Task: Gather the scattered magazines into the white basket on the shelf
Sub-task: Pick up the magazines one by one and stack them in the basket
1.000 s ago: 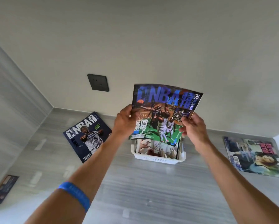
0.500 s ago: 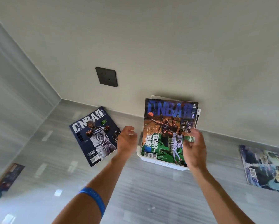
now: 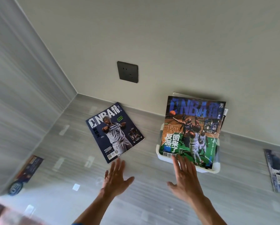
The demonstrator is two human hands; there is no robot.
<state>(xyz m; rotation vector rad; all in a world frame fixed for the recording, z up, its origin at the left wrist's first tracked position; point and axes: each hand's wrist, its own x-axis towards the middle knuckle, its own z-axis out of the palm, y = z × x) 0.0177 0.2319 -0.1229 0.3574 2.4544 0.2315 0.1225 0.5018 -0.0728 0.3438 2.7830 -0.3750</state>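
Observation:
A white basket (image 3: 216, 171) stands against the back wall on the grey shelf. A blue-and-green NBA magazine (image 3: 191, 130) stands upright in it at the front, with other magazines behind. A dark NBA magazine with a Wolves player (image 3: 114, 132) lies flat to the basket's left. My left hand (image 3: 115, 177) hovers open just below that magazine's near edge. My right hand (image 3: 184, 177) is open too, its fingertips at the basket's front rim. Neither hand holds anything.
Another magazine (image 3: 278, 171) lies flat at the right edge. A further one (image 3: 27, 171) lies at the far left by the side wall. A dark wall socket (image 3: 127, 71) is on the back wall. The grey shelf surface (image 3: 152, 200) spreads around my hands.
Both hands lowered the blue-and-green magazine into the basket, let go and drew back towards me with fingers spread. The view has shifted right and closer.

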